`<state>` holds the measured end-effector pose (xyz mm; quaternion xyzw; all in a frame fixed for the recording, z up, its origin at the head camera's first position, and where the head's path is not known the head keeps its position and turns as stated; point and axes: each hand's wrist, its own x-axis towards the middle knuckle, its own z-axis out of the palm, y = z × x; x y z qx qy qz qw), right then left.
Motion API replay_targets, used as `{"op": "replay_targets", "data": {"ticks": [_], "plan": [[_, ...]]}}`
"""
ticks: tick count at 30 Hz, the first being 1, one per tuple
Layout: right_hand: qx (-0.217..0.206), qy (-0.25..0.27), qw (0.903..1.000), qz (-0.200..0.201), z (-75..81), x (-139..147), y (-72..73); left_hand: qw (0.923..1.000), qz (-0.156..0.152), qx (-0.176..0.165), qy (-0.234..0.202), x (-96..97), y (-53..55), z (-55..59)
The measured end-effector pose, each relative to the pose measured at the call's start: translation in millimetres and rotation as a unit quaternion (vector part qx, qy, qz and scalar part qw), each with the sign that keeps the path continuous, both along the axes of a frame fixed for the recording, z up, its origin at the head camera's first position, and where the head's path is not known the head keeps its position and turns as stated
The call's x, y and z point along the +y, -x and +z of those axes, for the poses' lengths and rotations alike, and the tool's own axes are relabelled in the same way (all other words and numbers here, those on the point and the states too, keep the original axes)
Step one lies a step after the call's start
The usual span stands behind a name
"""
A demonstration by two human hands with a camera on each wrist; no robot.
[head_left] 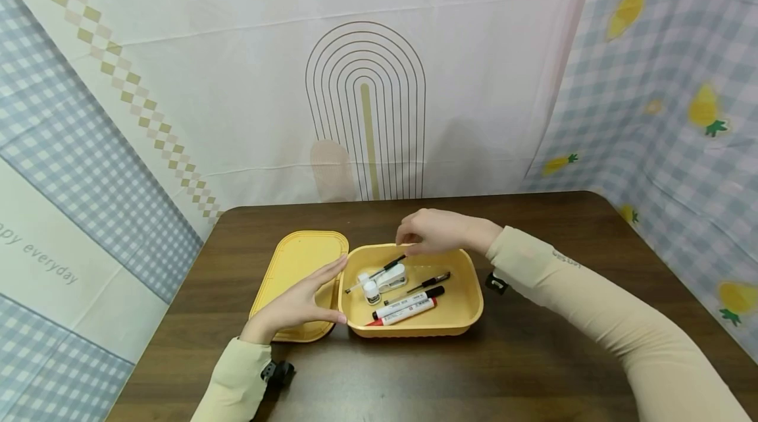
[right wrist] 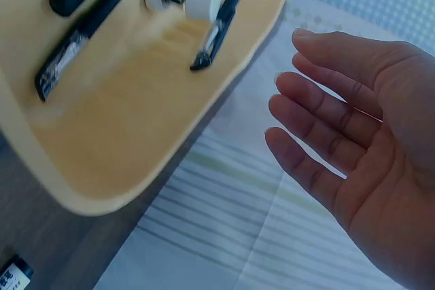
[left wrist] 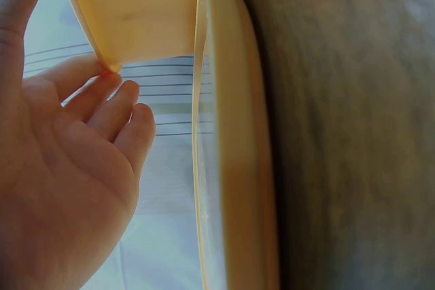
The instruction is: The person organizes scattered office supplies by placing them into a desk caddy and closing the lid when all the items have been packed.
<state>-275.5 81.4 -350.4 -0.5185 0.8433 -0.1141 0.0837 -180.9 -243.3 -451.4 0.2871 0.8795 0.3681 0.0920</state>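
Observation:
A yellow plastic box holds several stationery items. Inside lie a black-capped marker, a red-capped marker, a black pen, another pen leaning near the far left, a white stapler and a small white bottle. My left hand is spread along the box's left end; its fingertips touch the rim in the left wrist view. Over the far rim, my right hand hovers with fingers loosely bent. The right wrist view shows nothing in that hand and a gap between it and the box.
The yellow lid lies left of the box, partly under my left hand. Both stand on a dark wooden table. Behind it hangs a patterned curtain. A small dark thing with a white label shows in the right wrist view's corner.

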Motion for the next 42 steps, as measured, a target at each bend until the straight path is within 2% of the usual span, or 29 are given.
{"op": "replay_targets", "data": {"ticks": [8,16,24,33,42], "plan": [[-0.012,0.034,0.9974,-0.062,3.1,23.5,14.6,1.0000,-0.003,0.003,-0.004,-0.3,0.9,-0.1],[-0.050,0.061,0.9886,-0.129,-1.5,50.5,26.9,1.0000,-0.004,0.002,-0.008,0.0,1.2,-0.8],[-0.049,0.087,0.9799,-0.173,-9.5,80.2,36.6,1.0000,-0.006,0.005,-0.004,-0.3,1.9,-0.7],[-0.045,0.084,0.9711,-0.219,-19.1,109.1,43.7,0.9999,-0.005,0.006,-0.006,-0.8,1.3,-0.8],[-0.038,0.089,0.9660,-0.240,-30.9,130.8,45.9,1.0000,0.000,-0.001,-0.001,0.3,0.9,-0.2]]}}
